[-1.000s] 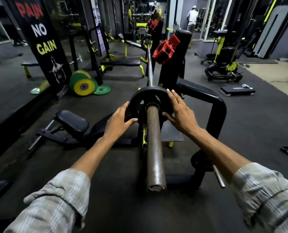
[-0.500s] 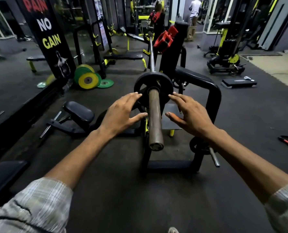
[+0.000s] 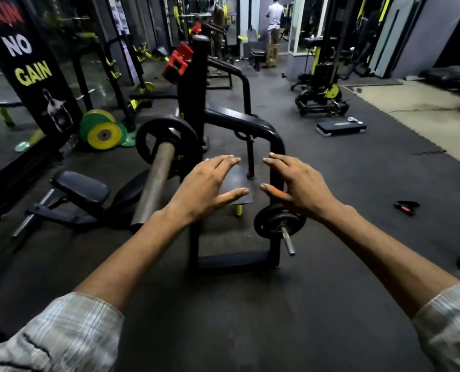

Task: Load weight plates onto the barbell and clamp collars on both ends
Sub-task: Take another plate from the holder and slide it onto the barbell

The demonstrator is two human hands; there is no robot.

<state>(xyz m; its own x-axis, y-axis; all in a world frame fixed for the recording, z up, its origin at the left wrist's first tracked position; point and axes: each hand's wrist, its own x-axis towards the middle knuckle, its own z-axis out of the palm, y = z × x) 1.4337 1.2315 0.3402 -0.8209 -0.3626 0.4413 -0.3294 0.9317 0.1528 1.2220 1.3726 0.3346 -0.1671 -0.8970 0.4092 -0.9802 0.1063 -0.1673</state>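
Observation:
The barbell's bare steel sleeve (image 3: 155, 181) points toward me at centre left, with a black weight plate (image 3: 148, 140) seated at its inner end. My left hand (image 3: 207, 186) hovers open to the right of the sleeve, touching nothing. My right hand (image 3: 298, 183) is open too, spread above a small black plate (image 3: 271, 224) stored on a peg of the rack. A red collar (image 3: 176, 63) is clipped on the rack upright behind the loaded plate.
The black rack frame (image 3: 250, 124) stands under my hands. Yellow and green plates (image 3: 102, 130) lean by the mirror at left. A black bench seat (image 3: 81, 186) lies lower left. A step platform (image 3: 340, 128) and a small black and red object (image 3: 406, 206) lie on the floor at right.
Both hands have come off the black plate on the sleeve and moved right, over the rack. My view has swung right, so the barbell now sits left of centre.

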